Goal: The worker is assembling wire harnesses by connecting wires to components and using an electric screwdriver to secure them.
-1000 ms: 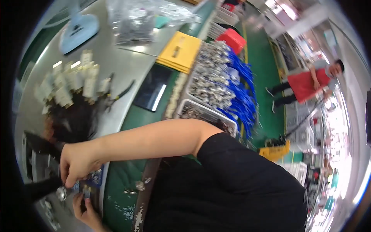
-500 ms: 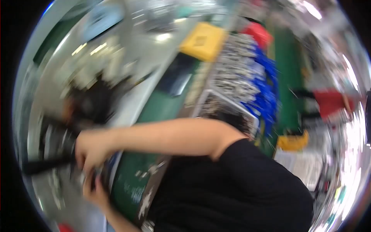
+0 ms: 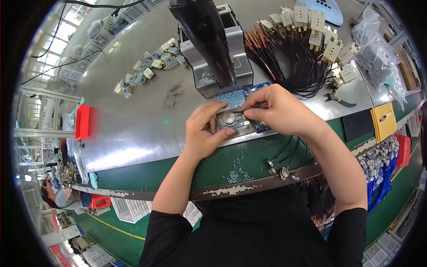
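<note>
My left hand (image 3: 201, 129) curls around the left side of a small metal block (image 3: 242, 131), its fingers at the far edge and its thumb at the near edge. On the block sits a round silver metal piece (image 3: 229, 118). From the right, my right hand (image 3: 282, 111) pinches at the block's far right corner; what lies between its fingertips is too small to make out. Just beyond my hands, a blue tray holds many small screws (image 3: 230, 99). Over it stands a machine with a thick black column (image 3: 207, 42) and a grey metal base (image 3: 240, 58).
Beige and grey connector parts (image 3: 147, 69) lie left of the machine. Black cables with beige sockets (image 3: 298, 62) spread to the right, near pliers (image 3: 340, 100). Loose screws (image 3: 238, 175) and wired round metal parts (image 3: 283, 172) rest on the green front strip. A red bin (image 3: 82, 122) stands at left.
The view has swung from the right side of the bench to straight over the block. The earlier frame is blurred; both hands were together at the bench then too.
</note>
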Demonstrator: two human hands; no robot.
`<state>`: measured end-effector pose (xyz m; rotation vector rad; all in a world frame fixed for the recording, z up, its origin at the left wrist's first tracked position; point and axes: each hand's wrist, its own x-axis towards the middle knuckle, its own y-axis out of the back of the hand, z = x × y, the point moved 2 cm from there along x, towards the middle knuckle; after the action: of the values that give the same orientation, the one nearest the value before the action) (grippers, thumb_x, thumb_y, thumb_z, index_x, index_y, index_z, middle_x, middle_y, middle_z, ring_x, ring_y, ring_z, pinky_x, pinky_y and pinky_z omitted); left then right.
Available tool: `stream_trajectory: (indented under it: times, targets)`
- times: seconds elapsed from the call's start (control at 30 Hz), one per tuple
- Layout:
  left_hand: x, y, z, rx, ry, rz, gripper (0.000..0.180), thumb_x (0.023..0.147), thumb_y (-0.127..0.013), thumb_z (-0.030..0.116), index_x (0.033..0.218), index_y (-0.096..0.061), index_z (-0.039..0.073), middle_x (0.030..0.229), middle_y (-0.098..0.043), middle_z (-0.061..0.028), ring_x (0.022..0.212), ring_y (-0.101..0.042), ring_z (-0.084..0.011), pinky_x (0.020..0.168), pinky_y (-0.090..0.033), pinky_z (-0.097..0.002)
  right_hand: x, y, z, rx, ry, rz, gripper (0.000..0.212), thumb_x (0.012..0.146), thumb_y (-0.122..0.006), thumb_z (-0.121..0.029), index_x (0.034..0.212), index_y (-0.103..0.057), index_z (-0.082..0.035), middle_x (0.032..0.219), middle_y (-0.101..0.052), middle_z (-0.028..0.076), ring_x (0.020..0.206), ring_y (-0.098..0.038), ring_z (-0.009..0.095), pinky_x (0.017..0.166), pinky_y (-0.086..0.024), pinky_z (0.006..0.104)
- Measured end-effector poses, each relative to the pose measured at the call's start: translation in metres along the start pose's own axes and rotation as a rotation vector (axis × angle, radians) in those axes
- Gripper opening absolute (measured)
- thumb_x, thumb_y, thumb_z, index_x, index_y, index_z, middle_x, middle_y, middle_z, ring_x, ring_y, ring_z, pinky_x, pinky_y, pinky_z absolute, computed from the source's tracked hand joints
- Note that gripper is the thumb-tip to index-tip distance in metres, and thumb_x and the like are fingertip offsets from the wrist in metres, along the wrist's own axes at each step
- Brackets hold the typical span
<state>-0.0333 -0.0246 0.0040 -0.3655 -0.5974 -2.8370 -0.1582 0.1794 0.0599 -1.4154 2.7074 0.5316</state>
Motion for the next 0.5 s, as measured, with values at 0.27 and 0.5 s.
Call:
stream_trajectory:
  times: [0.27,0.5]
  targets:
    - [0.015,-0.004,0.002,0.241,-0.321,-0.055,0.04,0.074,-0.09,0.007,0.111,-0.078,0.001,0.119,-0.074,-0.015,0.112,-0.069,-0.0285,0.095,-0.055,-0.0396,0.001,-0.001,0.008,-0.121,-0.024,0.024,0.015,0.092,-0.074,-0.004,0.103,-0.078,0.006,0.081,-0.075,0.008,0.075,-0.064,0.011,0.071,-0.053,0.031]
    - [0.012,-0.011,0.003,0.073,-0.072,-0.123,0.034,0.074,-0.09,0.004,0.106,-0.078,0.0,0.116,-0.076,-0.0164,0.111,-0.072,-0.0302,0.099,-0.055,-0.0398,-0.003,-0.01,0.013,-0.298,0.16,0.127,0.012,0.085,-0.075,0.0,0.095,-0.079,0.004,0.082,-0.075,0.018,0.075,-0.073,0.03,0.074,-0.056,0.0375]
